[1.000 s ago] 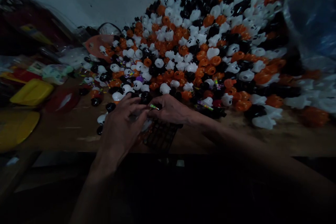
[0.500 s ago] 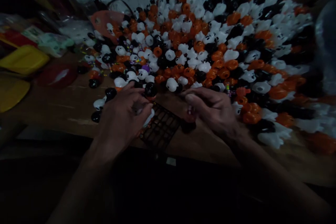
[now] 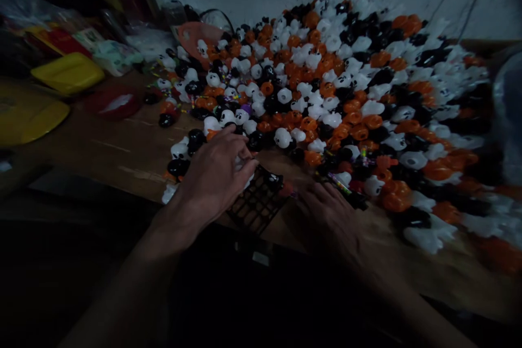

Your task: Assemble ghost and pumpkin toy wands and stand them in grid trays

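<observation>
My left hand [image 3: 216, 176] is curled over the left side of a black grid rack [image 3: 256, 204], thumb and forefinger closed on a small white plastic piece [image 3: 241, 163] that they mostly cover. A black figure with a white marking [image 3: 272, 179] lies on the rack's upper part. Beside the rack's right edge, my right hand [image 3: 330, 206] is low over the wooden table, dark and blurred by motion. Its fingertips are close to a small orange and purple piece [image 3: 289, 190]; whether they grip it is unclear. A patterned tube [image 3: 339, 182] lies just beyond those fingers.
A big heap of white ghost, orange pumpkin and black plastic figures [image 3: 326, 87] spreads against the wall. More figures [image 3: 179, 147] lie left of my left hand. At the left are a red dish [image 3: 112, 103], a yellow scoop [image 3: 69, 73] and plastic bags. The table's front edge is near.
The view has shifted, so the heap appears lower and further right. My right hand has dropped from a raised pinch to the tabletop. A black figure now shows on the rack.
</observation>
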